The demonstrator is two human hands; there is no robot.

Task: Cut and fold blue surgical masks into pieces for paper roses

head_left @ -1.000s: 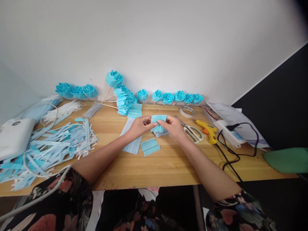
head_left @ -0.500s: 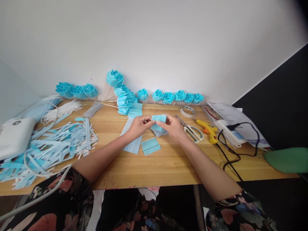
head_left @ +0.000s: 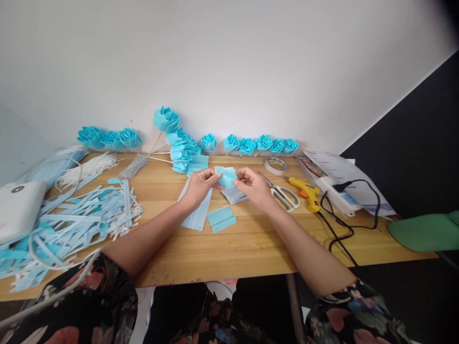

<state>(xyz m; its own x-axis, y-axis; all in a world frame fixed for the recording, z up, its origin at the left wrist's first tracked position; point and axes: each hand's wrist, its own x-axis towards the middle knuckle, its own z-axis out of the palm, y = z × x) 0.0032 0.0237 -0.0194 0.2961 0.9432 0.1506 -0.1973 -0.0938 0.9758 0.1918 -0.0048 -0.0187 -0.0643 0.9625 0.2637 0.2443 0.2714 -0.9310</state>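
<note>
A small light-blue piece of face-mask fabric (head_left: 226,177) is stretched between my two hands, just above the table. My left hand (head_left: 201,186) pinches its left edge between thumb and fingers. On the other side, my right hand (head_left: 254,187) grips the right edge the same way. Beneath the right hand lies a stack of cut fabric pieces (head_left: 234,196), partly covered. Closer to me, a single blue fabric piece (head_left: 222,219) with a crease line lies flat. A long pale-blue mask strip (head_left: 196,216) runs under my left hand.
Blue fabric flowers (head_left: 264,143) line the wall, some on sticks. Trimmed strips (head_left: 86,215) and a white device (head_left: 21,210) cover the left side. To the right lie scissors (head_left: 287,198), a tape roll (head_left: 275,166), a yellow glue gun (head_left: 306,192) and a power strip (head_left: 339,197) with black cords.
Both hands have lifted the fabric piece off the stack and shifted it slightly left. It now appears more spread out, and the stack below shows more. The whole view has shifted a little.
</note>
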